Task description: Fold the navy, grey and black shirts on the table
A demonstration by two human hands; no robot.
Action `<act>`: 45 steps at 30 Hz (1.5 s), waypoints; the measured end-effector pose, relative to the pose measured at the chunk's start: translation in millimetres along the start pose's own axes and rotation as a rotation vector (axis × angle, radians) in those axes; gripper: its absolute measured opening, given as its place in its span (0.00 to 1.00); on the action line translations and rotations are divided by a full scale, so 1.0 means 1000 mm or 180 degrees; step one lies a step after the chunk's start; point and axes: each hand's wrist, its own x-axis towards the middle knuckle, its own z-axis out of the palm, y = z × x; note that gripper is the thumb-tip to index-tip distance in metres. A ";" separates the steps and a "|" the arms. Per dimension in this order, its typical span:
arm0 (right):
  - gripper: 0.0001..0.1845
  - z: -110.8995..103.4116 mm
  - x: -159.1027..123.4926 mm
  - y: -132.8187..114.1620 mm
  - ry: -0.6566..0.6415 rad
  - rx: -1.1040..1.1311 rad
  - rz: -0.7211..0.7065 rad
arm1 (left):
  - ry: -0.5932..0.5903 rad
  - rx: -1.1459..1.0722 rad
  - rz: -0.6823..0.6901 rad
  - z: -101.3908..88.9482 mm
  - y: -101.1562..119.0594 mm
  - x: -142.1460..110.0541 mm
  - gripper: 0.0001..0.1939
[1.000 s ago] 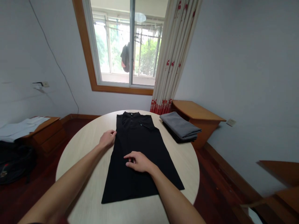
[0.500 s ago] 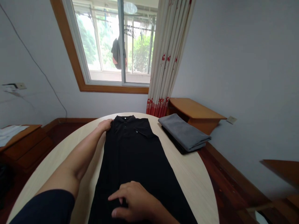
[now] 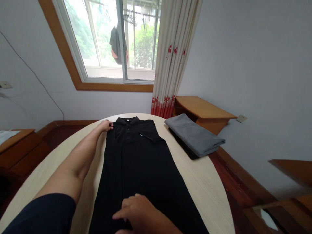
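A black polo shirt [image 3: 138, 162] lies front up and lengthwise on the round pale table [image 3: 202, 188], its collar at the far end. Its left side is folded inward in a long strip, and a sleeve lies folded across the chest at the right. My left hand [image 3: 106, 125] is stretched out to the far left shoulder, with thumb and fingers closed on the cloth edge there. Over the lower part of the shirt is my right hand [image 3: 136, 211], fingers loosely bent and thumb apart, holding nothing. Whether it touches the cloth I cannot tell.
A folded grey garment [image 3: 192, 135] lies on a black one [image 3: 179, 143] at the table's right edge. Behind stands a wooden desk [image 3: 204, 109] beside a curtain [image 3: 170, 58] and a window. Wooden furniture [image 3: 19, 146] stands at the left.
The camera view has shifted slightly. My left hand stays at the shirt's shoulder, its fingertips now showing at the edge. My right hand has moved slightly toward me, still over the lower shirt.
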 end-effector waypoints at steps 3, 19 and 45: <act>0.30 -0.005 -0.002 -0.004 0.0063 0.0107 0.0068 | 0.0064 0.0092 0.0161 -0.006 0.000 -0.006 0.07; 0.19 -0.017 -0.005 -0.020 -0.0012 0.0259 0.0292 | 0.0343 0.0374 0.0302 -0.008 0.039 -0.006 0.20; 0.23 0.003 0.003 0.001 -0.0133 -0.0494 0.0807 | -0.0092 0.0398 -0.0232 0.041 0.032 0.019 0.41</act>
